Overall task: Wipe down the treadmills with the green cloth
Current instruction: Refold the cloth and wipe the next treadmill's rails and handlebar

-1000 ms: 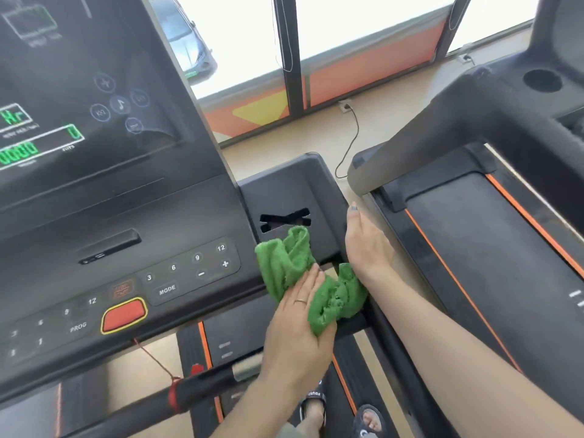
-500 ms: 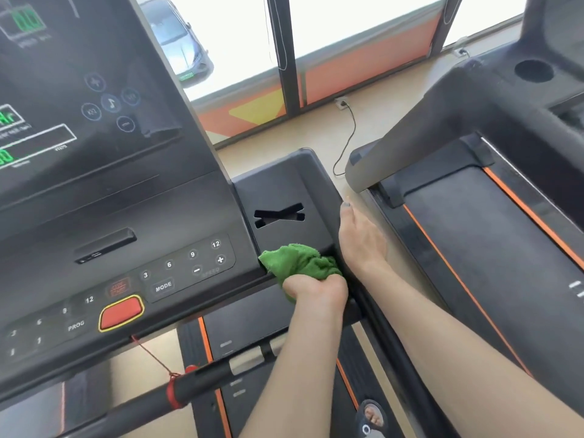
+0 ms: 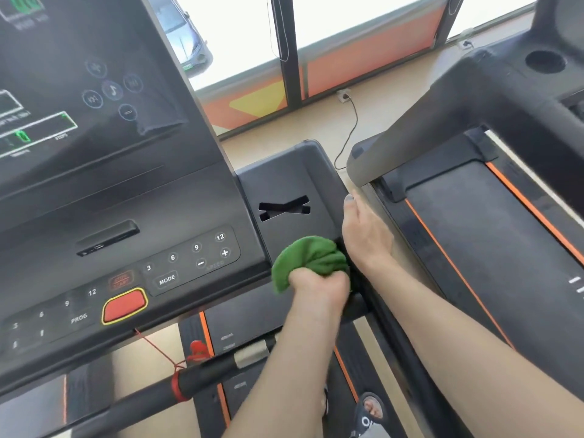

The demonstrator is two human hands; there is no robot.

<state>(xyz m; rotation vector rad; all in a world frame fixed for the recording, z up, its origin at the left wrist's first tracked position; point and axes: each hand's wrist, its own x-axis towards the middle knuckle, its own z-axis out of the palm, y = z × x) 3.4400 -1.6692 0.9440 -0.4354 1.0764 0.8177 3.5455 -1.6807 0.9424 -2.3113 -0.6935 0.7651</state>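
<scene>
Lying bunched into a rounded green wad, green cloth (image 3: pixel 308 256) on the treadmill (image 3: pixel 284 181) console tray. Gripping it tight, left hand (image 3: pixel 319 287) fingers clenched around cloth; no clear long axis. Resting flat, fingers straight, right hand (image 3: pixel 365 235) on the tray's edge.

The bunched green terry cloth (image 3: pixel 311 257) is wadded into a rounded lump, pressed on the near edge of the black plastic side tray (image 3: pixel 294 184) of the near black treadmill's console (image 3: pixel 126 216). That tray has an X-shaped slot just beyond the cloth. The console's dark screen is lit with green readouts, above a sloped keypad with a red stop button (image 3: pixel 124 306). A second black treadmill with orange-edged belt (image 3: pixel 467 235) stands alongside on the right.
</scene>
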